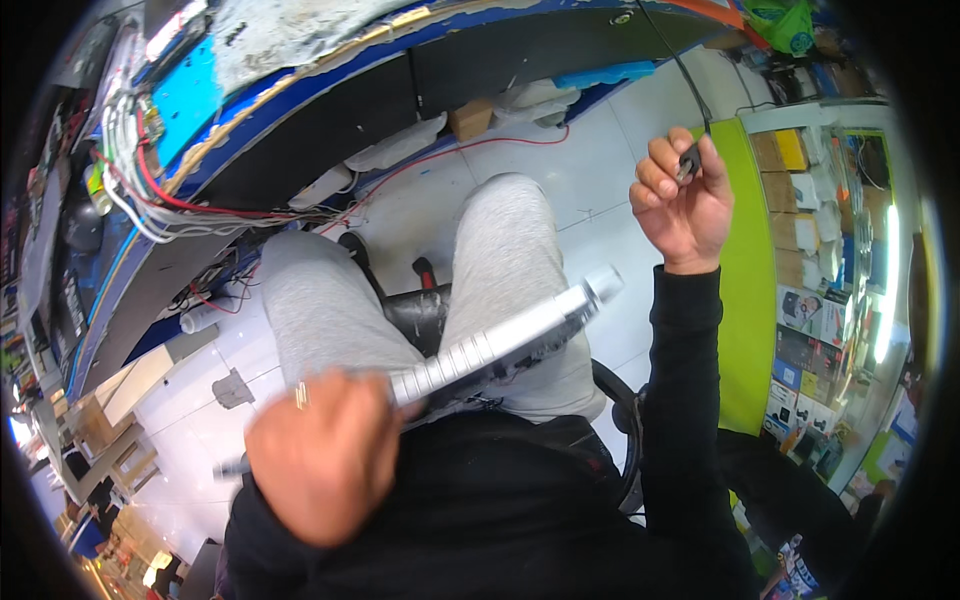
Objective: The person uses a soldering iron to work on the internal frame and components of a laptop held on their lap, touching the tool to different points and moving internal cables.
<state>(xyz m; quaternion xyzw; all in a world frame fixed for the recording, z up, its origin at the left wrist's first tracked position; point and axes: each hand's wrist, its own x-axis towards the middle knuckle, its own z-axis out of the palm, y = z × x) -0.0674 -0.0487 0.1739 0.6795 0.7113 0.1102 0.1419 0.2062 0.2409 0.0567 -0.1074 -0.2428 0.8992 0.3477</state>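
Observation:
My left hand (325, 455) is closed around the end of a long white device (505, 335) with a ribbed body; it lies slanted across my lap, its round tip pointing up and right. The hand is blurred. My right hand (682, 195) is raised at the right, pinching a small dark plug (690, 160) on a thin black cable (672, 55) that runs up toward the bench. My legs in light grey trousers (505, 250) stretch forward, and I sit on a black chair (415, 312).
A blue-edged workbench (330, 70) curves across the top, with bundles of red and white wires (150, 190) hanging at its left. A red wire (450, 150) and a cardboard box (468, 117) lie on the white tiled floor. A green-edged shelf (745, 260) of boxes stands at the right.

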